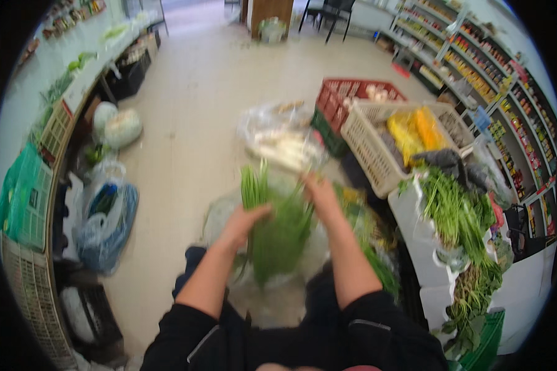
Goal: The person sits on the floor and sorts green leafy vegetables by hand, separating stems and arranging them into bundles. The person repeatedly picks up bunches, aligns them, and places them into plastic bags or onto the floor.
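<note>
My left hand (244,224) grips a bunch of long green leafy vegetables (278,241), its thumb lying across the stalks. The pale stalk ends point away from me and the leaves hang towards me, smeared by motion. At the bunch's upper right is my right hand (322,197), fingers bent close to some green stalks. Blur hides whether it holds any of them. Below the bunch, between my knees, a clear plastic bag (220,222) lies spread out. Just beyond my hands, long white root vegetables (283,148) rest in another clear bag (250,120) on the floor.
To the right stand a cream plastic crate (371,148) with yellow bags, a red crate (333,99) behind it, and a white surface (408,232) bearing leafy greens (450,208). Large pale gourds (123,128) and a blue plastic bag (106,232) sit on the left. Stocked shelves (482,60) line the right wall.
</note>
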Tool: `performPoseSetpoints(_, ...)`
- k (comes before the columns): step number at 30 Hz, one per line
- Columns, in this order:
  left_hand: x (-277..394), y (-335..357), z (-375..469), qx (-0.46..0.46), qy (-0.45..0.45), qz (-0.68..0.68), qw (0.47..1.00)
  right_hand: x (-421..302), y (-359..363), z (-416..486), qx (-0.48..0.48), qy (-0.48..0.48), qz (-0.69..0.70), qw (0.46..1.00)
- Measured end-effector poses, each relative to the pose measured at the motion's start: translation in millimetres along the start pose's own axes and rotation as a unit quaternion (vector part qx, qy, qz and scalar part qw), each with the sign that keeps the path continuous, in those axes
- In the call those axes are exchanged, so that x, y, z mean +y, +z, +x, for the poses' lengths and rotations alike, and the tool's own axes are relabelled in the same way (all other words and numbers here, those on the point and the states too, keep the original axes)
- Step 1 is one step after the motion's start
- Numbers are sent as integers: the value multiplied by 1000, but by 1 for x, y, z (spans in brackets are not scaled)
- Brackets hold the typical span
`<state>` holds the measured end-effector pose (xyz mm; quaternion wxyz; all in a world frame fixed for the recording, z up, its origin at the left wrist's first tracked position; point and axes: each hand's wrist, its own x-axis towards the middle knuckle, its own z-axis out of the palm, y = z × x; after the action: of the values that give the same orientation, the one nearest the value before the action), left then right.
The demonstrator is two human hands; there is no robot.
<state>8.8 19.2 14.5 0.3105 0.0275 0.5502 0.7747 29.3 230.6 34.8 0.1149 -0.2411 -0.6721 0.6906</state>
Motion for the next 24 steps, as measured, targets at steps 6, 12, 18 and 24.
performPoseSetpoints(6, 2, -17, 4, 60, 1, -8, 998, -12, -41, 8, -4, -74, 119, 990)
performPoseSetpoints(12, 12, -8, 0, 89, 14, -7, 996, -15, -30, 3, -29, -94, 31, 995)
performPoseSetpoints(18, 5, 3, 1, 12, 15, 6, 1000, -15, -8, -12, -104, -63, -10, 993)
performPoseSetpoints(24, -1, 13, 0, 16, 29, -11, 999, -6, 10, -19, -188, -80, -28, 979)
